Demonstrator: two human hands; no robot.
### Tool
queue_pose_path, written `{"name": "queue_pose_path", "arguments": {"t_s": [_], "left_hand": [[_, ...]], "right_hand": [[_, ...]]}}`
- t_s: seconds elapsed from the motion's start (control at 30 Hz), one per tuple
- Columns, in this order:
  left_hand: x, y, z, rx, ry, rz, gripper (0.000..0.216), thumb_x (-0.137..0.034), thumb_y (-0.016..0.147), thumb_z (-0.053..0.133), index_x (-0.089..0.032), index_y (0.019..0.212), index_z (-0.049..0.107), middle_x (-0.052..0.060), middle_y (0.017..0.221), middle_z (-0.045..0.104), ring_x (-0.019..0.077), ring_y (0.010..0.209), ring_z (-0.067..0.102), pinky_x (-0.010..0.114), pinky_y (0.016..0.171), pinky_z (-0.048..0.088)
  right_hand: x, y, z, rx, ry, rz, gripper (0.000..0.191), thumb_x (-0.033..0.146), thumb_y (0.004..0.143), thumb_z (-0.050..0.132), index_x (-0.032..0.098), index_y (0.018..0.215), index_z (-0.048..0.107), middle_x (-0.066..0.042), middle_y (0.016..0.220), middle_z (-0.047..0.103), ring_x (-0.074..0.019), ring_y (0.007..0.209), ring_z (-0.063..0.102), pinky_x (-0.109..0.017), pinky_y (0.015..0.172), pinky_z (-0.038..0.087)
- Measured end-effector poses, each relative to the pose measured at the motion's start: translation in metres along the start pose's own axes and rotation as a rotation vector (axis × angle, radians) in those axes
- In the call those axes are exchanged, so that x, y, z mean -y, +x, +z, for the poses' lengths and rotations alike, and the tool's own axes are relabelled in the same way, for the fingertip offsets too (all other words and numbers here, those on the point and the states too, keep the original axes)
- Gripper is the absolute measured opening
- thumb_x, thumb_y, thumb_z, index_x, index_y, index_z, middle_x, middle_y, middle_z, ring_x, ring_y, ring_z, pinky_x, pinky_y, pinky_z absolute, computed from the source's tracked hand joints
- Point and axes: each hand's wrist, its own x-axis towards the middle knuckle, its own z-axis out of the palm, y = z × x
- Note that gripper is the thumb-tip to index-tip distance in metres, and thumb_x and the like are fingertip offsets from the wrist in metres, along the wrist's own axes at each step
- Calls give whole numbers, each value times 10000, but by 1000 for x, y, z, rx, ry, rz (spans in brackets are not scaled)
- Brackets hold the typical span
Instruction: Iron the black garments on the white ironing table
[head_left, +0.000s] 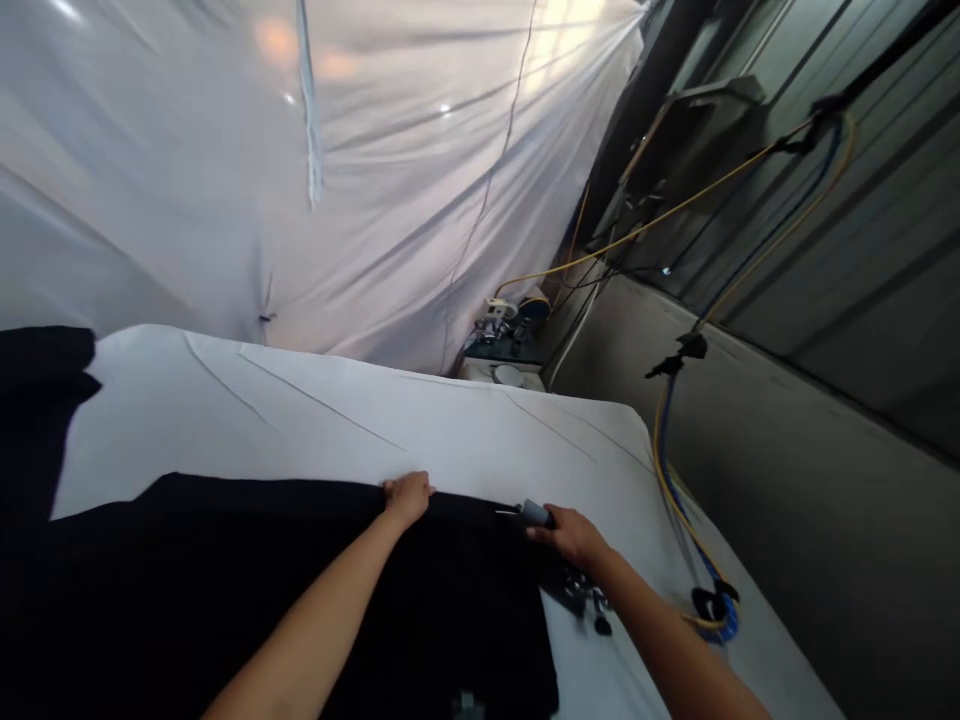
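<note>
Dark cloth [247,580] lies spread over a white-covered table [360,405]. My left hand [409,498] is at the cloth's far edge, its fingers closed on that edge. To its right, my right hand [576,538] grips a grey-handled tool [535,513] with a thin, pale tip pointing left along the same edge. The tool's exact kind is too small to make out. Just below my right hand, a dark device with shiny metal parts [587,595] rests by the cloth's right side, partly hidden by my forearm.
Yellow and blue hoses [664,440] hang down to the table's right side. More dark fabric [37,400] rises at the left. A machine [502,340] stands beyond the far edge, beside a white sheet curtain [390,200]. A grey wall [750,430] bounds the right.
</note>
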Motion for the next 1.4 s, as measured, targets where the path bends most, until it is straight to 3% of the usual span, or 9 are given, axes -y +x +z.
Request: {"name": "queue_pose_path", "arguments": {"t_s": [0.33, 0.67, 0.77, 0.9, 1.1, 1.2, 1.4], "left_hand": [[4, 0, -1, -15, -48, -5, 236, -374, 806, 373, -220, 763, 545, 11, 965, 650, 184, 930, 555, 368, 817, 331], [6, -11, -7, -63, -60, 79, 227, -374, 809, 377, -228, 810, 550, 17, 960, 626, 185, 937, 538, 389, 850, 288], [20, -15, -20, -63, -1, 165, 192, -326, 792, 396, -247, 829, 567, 14, 944, 617, 188, 925, 539, 409, 847, 269], [40, -12, -38, -33, 54, 158, 188, -279, 768, 414, -225, 747, 592, 24, 899, 626, 198, 909, 550, 420, 843, 256], [49, -3, -42, -5, 78, 153, 215, -347, 775, 414, -236, 755, 597, 20, 913, 655, 200, 911, 566, 389, 858, 272], [54, -2, -44, 13, 82, 149, 221, -399, 774, 425, -246, 785, 585, 11, 890, 667, 194, 888, 579, 351, 828, 315], [82, -9, -65, 25, 126, 190, 251, -456, 769, 443, -245, 766, 580, -4, 846, 675, 180, 830, 593, 322, 800, 348]], "right_hand": [[-4, -4, -2, 59, 64, 49, 508, 638, 691, 475, 178, 866, 600, -38, 809, 636, -166, 723, 543, -229, 574, 314], [-18, -14, -15, 94, 129, 9, 432, 575, 730, 470, 176, 840, 596, -30, 784, 640, -165, 709, 549, -228, 566, 331], [-2, -4, -32, 40, 95, -68, 468, 601, 759, 407, 174, 819, 588, -32, 738, 625, -149, 657, 534, -225, 546, 321], [52, 30, -50, 49, -6, -201, 513, 643, 726, 424, 178, 850, 601, -41, 762, 626, -150, 661, 531, -222, 542, 312], [130, 84, -39, 160, -189, -355, 593, 693, 677, 440, 182, 922, 614, -61, 829, 639, -180, 712, 561, -231, 559, 330], [138, 93, -31, 212, -226, -406, 571, 683, 679, 450, 190, 913, 617, -58, 822, 645, -181, 697, 570, -229, 542, 338], [122, 85, -29, 251, -233, -418, 557, 677, 676, 457, 200, 917, 614, -52, 807, 646, -176, 676, 564, -229, 526, 325]]}}
